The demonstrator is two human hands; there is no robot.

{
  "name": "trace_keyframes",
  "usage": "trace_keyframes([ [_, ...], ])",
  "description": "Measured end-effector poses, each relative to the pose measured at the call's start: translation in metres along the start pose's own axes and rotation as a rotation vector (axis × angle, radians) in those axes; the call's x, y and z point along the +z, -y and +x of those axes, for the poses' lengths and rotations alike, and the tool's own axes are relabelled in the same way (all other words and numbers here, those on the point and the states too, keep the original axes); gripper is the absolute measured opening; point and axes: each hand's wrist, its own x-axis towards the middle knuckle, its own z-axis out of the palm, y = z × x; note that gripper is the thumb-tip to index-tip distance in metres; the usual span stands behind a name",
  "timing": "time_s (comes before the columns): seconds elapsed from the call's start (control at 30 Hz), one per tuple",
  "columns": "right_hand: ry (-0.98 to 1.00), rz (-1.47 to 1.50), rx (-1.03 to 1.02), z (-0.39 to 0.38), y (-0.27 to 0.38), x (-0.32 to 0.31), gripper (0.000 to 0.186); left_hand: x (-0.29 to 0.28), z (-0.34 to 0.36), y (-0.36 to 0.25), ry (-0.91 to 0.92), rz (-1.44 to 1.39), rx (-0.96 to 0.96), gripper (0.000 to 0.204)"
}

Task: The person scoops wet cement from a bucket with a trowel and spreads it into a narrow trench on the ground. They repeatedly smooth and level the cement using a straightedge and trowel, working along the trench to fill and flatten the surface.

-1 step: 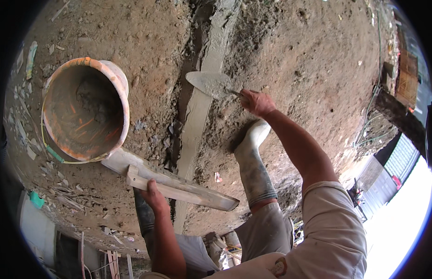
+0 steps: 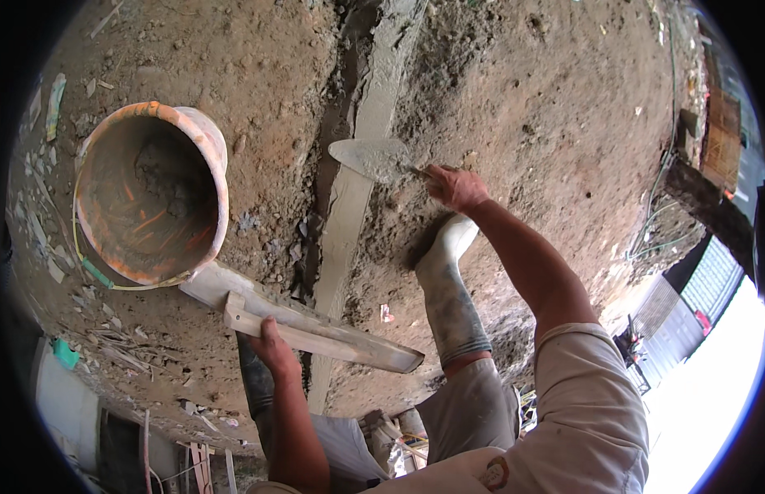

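My right hand [image 2: 459, 189] is closed round the handle of a trowel [image 2: 367, 158]. The pointed, mortar-smeared blade lies across a narrow strip of wet grey mortar [image 2: 343, 230], which looks smoother on the near side of the blade. My left hand [image 2: 275, 352] grips the wooden grip bar of a long float [image 2: 390, 354]. That float slants across the strip closer to me, its left end beside a bucket [image 2: 221, 177]. Grey mortar [image 2: 175, 177] shows inside the bucket.
My boots [image 2: 448, 288] stand either side of the strip, on rough soil [image 2: 547, 165]. A dark groove [image 2: 326, 165] runs along the strip's left edge. Rubble and wood scraps [image 2: 127, 354] lie at the left. Boards and a cable [image 2: 669, 148] are at the far right.
The trowel and my right hand have shifted slightly toward me along the mortar strip. My left hand and the float have stayed in place.
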Motion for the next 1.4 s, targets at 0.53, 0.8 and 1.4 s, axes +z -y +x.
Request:
trace_keyframes([
  [0.53,-0.589,0.071,0.248,0.120,-0.047,-0.150,0.055,0.004,0.003,-0.002,0.038,0.027,-0.021,0.063],
  [0.8,0.050,-0.121,0.147,0.014,0.019,-0.046,0.031,0.005,0.004,-0.001,0.012,-0.027,-0.030,0.068],
  [1.4,-0.292,0.052,0.378,-0.020,0.091,-0.114,0.042,0.004,0.002,-0.011,0.038,-0.088,-0.029,0.062],
])
